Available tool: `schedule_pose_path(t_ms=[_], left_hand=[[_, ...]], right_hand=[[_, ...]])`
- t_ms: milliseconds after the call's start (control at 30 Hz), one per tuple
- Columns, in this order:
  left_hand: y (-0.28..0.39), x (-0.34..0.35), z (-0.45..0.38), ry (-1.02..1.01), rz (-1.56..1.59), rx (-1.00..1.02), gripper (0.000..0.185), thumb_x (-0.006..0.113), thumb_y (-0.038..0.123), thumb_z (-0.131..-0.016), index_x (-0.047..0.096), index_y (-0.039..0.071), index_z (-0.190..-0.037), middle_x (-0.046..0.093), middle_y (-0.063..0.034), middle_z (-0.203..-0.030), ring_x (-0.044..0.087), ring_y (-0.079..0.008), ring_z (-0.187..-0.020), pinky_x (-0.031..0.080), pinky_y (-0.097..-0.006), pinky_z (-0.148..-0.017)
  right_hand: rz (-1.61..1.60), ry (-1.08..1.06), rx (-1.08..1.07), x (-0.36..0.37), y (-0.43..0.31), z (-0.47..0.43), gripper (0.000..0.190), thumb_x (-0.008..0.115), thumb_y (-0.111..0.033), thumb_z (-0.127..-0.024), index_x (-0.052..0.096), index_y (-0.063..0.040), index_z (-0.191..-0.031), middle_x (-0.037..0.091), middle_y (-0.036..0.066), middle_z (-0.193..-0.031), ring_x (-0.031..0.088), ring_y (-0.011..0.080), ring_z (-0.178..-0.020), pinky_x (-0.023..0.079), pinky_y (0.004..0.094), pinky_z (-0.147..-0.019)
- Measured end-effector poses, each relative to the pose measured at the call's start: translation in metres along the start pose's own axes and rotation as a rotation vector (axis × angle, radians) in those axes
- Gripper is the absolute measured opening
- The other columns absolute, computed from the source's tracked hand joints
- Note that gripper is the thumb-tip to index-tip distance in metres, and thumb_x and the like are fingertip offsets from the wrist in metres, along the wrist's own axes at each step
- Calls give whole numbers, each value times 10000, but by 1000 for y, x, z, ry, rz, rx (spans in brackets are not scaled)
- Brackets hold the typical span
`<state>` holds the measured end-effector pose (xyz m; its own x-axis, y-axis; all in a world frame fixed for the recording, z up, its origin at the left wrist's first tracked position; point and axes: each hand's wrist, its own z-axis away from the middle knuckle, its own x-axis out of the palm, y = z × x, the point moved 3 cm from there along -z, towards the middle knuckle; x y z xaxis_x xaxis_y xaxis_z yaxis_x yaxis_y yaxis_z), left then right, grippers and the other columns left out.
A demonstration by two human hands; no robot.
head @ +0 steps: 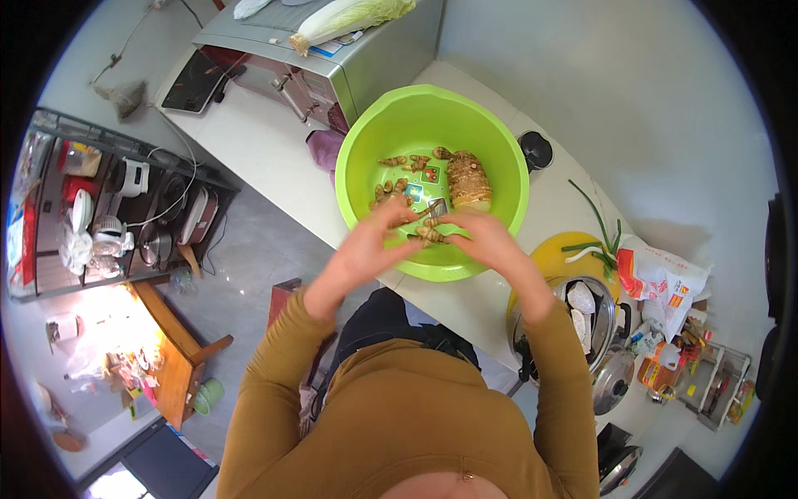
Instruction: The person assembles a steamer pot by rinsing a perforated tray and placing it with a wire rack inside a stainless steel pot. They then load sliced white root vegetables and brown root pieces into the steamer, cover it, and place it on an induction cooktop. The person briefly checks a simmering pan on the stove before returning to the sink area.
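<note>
A big green plastic basin (430, 103) rests on the white countertop. Inside it lie a large brown taro corm (469, 179) at the right and several small knobbly rhizomes (416, 163), like ginger or turmeric, at the left and back. My left hand (374, 240) reaches over the basin's near left side, slightly blurred, its fingers by a thin brown root piece. From the right comes my right hand (480, 234), its fingertips touching a knobbly rhizome (430, 234) between the two hands. Whether either hand grips a piece is not clear.
A microwave oven (368, 68) with a napa cabbage (349, 22) on top stands behind the basin at the left. A dark-lidded jar (535, 150) is at the right. Farther right are spring onions on a yellow board (548, 249), a steel pot (601, 349) and a plastic bag (667, 280).
</note>
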<state>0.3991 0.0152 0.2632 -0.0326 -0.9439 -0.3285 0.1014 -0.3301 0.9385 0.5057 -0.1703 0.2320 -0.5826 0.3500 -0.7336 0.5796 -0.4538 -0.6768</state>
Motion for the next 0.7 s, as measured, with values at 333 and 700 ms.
schedule_pose_path(t_ms=[333, 700], left_hand=[[-112, -3, -124, -569, -1097, -241, 817, 826, 203, -553, 431, 107, -1263, 501, -255, -1178, 605, -363, -966, 519, -445, -741], [-161, 25, -134, -584, -983, -118, 870, 837, 86, -477, 418, 133, -1238, 427, -246, -1176, 516, -455, -1021, 502, -474, -818]], right_hand=[[646, -535, 253, 115, 35, -81, 620, 724, -287, -700, 489, -40, -1218, 506, 140, -1206, 460, 313, -1169, 433, 480, -914], [133, -725, 539, 107, 60, -72, 761, 796, -384, -580, 508, -50, -1199, 612, 173, -1116, 612, 307, -1004, 500, 392, -836]])
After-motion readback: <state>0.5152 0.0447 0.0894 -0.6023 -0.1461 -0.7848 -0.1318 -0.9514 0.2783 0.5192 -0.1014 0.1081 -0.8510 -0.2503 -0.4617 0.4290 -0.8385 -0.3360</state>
